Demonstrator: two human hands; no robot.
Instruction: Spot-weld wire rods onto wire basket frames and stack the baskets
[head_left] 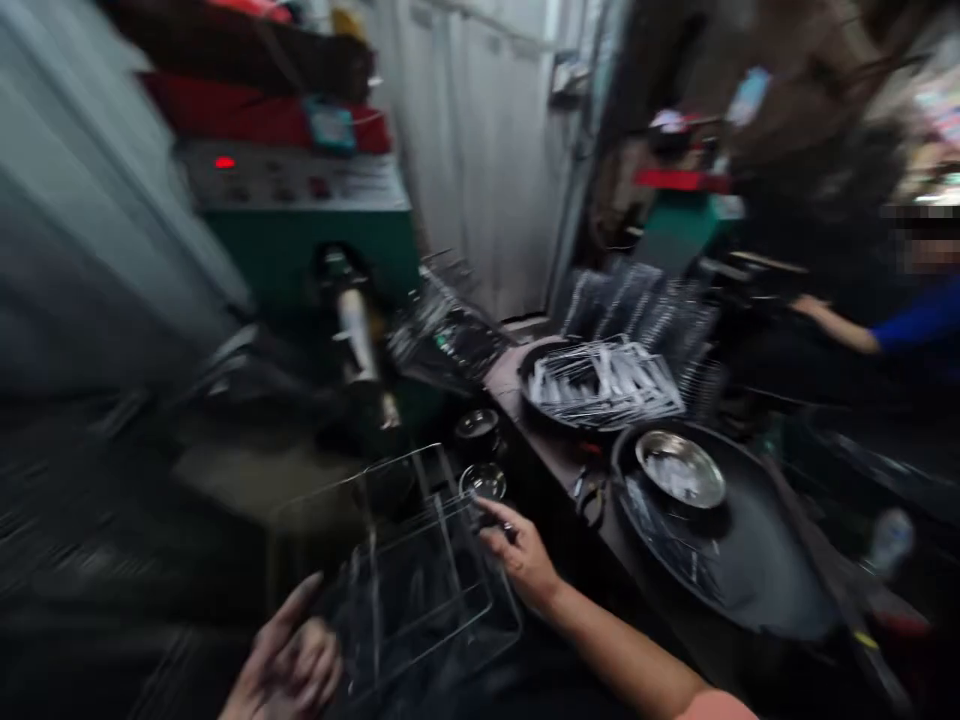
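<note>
A thin rectangular wire frame (pixel 431 530), with more wire sides that look like a second frame, stands tilted in front of me. My right hand (pixel 525 565) pinches its upper right corner between thumb and fingers. A small dark spot shows on one finger, too blurred to name. My left hand (pixel 289 655) is beside the frame's lower left side, one finger stretched up and the others partly bent, with nothing visible in it. Just beyond my right hand are two small round metal-rimmed cups (pixel 484 482). A machine (pixel 315 250) with a pale rod (pixel 358 335) stands ahead.
To the right, a round black tray (pixel 529 385) bears a heap of white wire pieces (pixel 615 380). A larger dark tray (pixel 787 570) holds a metal bowl (pixel 682 470). Stacked wire racks (pixel 637 300) stand behind. A co-worker's arm (pixel 840 325) reaches in at the far right.
</note>
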